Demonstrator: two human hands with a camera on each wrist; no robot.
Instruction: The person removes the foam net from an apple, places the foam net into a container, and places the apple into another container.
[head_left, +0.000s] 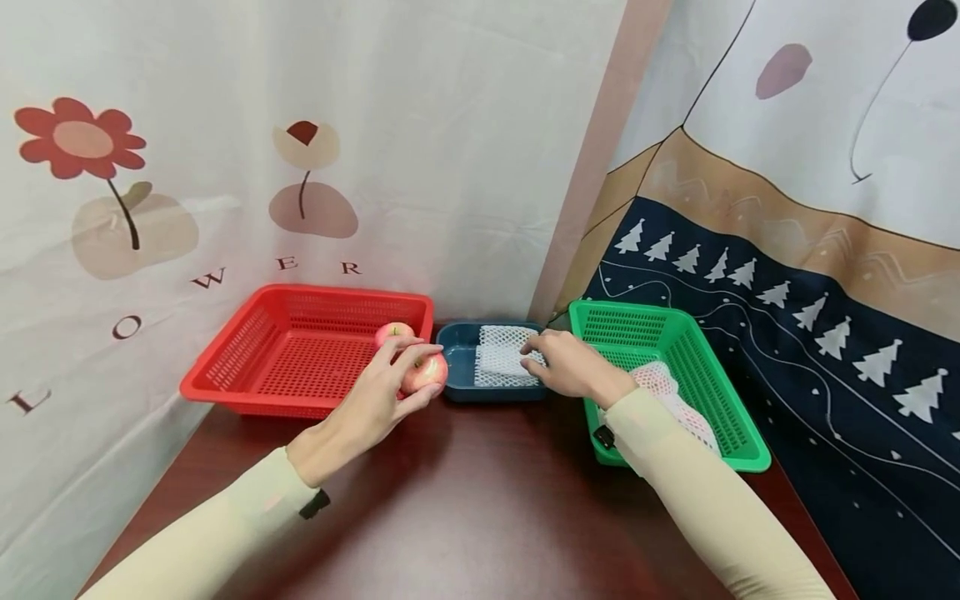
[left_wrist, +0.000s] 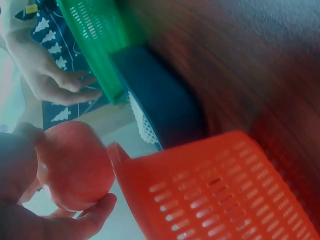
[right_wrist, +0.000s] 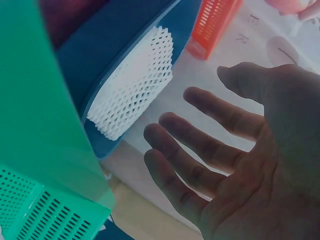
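While we hold the apple [head_left: 429, 377]: our left hand [head_left: 367, 398] grips it between thumb and fingers, at the right end of the red basket [head_left: 307, 365]; whether its skin touches the rim, we cannot tell.
Second apple: it sits inside the same basket, just behind the one in our grasp, so we would lift without knocking it.
Basket rim: we do best to raise the fruit fully over this edge before moving sideways, since a scrape could bruise it.
Right hand [head_left: 572, 365]: it is relaxed and holds nothing, fingers apart and slightly bent, above the right end of the dark blue tray [head_left: 459, 350].
White foam net [head_left: 501, 360]: it lies in that tray (more than one may be stacked; the layers are hard to count), and we judge that pinching only the top piece by its edge would be tidiest.
Net's mouth: we would spread it gently with the fingertips, as such soft mesh probably tears or folds if pulled hard.
Green basket [head_left: 707, 367]: net-covered pieces [head_left: 654, 378] lie in it, beneath our right forearm, so we should mind the sleeve there.
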